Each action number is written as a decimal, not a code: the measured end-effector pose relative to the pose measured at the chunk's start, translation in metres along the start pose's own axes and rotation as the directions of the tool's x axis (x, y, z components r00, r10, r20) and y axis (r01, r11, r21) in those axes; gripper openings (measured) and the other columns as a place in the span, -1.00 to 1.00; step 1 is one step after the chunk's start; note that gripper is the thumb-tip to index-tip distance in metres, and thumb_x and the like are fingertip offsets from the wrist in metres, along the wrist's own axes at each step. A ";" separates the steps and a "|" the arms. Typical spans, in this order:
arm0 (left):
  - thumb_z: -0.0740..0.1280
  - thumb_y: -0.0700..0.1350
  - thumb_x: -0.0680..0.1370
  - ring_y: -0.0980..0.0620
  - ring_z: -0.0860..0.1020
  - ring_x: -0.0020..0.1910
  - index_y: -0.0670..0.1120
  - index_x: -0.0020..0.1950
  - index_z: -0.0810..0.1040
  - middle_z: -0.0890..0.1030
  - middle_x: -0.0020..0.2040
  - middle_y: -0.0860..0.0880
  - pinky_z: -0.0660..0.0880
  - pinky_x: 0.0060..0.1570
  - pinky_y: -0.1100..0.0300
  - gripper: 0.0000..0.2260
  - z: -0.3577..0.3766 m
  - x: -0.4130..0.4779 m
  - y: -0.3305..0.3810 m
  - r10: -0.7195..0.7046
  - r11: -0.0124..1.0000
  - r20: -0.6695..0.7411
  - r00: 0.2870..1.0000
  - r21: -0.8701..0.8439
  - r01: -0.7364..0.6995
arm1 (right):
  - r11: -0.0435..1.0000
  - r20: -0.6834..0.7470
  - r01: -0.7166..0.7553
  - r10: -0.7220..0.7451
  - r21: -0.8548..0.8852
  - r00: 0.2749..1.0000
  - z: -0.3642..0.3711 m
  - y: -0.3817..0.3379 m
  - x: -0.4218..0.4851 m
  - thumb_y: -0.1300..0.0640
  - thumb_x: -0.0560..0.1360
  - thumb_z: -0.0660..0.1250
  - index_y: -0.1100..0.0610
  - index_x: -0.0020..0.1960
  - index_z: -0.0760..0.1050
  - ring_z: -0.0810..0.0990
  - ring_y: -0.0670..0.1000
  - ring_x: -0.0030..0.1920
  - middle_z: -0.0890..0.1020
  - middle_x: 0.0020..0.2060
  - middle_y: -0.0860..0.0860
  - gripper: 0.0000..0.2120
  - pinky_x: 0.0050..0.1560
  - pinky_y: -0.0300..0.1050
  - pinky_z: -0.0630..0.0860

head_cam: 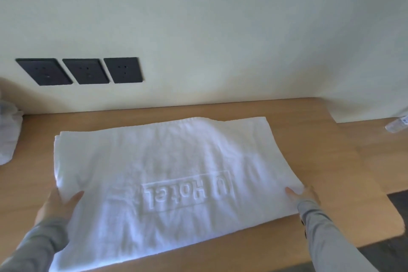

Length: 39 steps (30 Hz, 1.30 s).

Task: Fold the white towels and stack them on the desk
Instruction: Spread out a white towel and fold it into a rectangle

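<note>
A white towel (172, 172) with embossed hotel lettering lies spread flat on the wooden desk (331, 150), folded into layers along its left side. My left hand (58, 203) grips the towel's left edge, thumb on top and fingers underneath. My right hand (303, 194) pinches the towel's near right corner, thumb lying on the cloth. Both arms wear grey sleeves.
A heap of white cloth (7, 134) sits at the desk's far left edge. Three black wall sockets (81, 70) are set above the desk. A small plastic bottle (397, 125) lies at the far right. The desk's right end drops to dark floor (397, 201).
</note>
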State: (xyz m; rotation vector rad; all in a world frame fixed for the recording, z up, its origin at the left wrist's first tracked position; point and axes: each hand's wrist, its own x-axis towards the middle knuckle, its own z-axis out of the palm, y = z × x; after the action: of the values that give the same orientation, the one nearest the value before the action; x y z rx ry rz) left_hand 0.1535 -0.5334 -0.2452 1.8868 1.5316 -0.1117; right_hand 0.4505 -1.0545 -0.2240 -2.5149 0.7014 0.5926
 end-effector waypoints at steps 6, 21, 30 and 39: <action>0.40 -0.09 0.50 -0.36 0.50 0.06 -0.22 0.35 0.32 0.53 0.16 -0.34 0.38 0.00 -0.07 -0.51 -0.004 -0.018 0.004 0.056 0.997 -0.054 0.997 -0.048 -0.059 | 1.000 -0.017 0.003 -0.003 0.014 1.000 0.002 -0.003 0.001 0.00 0.35 0.50 0.35 0.29 0.35 0.51 0.30 0.11 0.51 0.16 0.29 -0.32 0.09 0.10 0.45; 0.35 0.00 0.52 -0.35 0.42 0.08 -0.20 0.30 0.36 0.40 0.12 -0.33 0.37 0.08 -0.10 -0.55 0.004 -0.016 -0.001 0.026 1.000 -0.038 0.999 -0.005 -0.026 | 0.854 -0.095 0.154 -0.230 -0.496 0.969 0.025 -0.038 -0.057 0.00 0.53 0.25 0.04 0.52 -0.27 -0.17 0.09 0.52 -0.15 0.53 0.07 -0.19 0.48 0.19 -0.08; 0.47 0.18 0.36 -0.26 0.52 -0.02 -0.05 0.40 0.21 0.53 0.09 -0.22 0.43 -0.08 0.02 -0.25 -0.013 -0.026 -0.040 -0.062 0.998 0.071 0.996 -0.020 0.063 | 0.380 0.444 0.818 -0.700 -0.431 0.559 0.167 -0.143 -0.191 -0.04 0.60 0.08 0.01 0.53 -0.18 -0.15 0.02 0.53 -0.12 0.54 -0.02 -0.38 0.50 0.04 -0.10; 0.37 0.30 0.36 -0.10 0.51 -0.19 0.02 0.00 0.38 0.53 -0.18 -0.01 0.45 -0.20 0.13 -0.56 -0.021 -0.036 -0.075 -0.114 0.990 0.122 0.986 0.097 0.103 | 0.129 0.628 0.936 -0.711 -0.326 0.317 0.257 -0.198 -0.269 -0.04 0.58 0.08 -0.01 0.52 -0.01 -0.11 0.05 0.52 -0.02 0.52 0.04 -0.44 0.48 0.07 -0.06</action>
State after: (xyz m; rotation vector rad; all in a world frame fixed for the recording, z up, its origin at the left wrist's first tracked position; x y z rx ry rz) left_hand 0.0690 -0.5473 -0.2463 1.8280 1.5646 -0.3498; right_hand 0.2820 -0.6684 -0.2311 -2.6732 -1.3641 0.8276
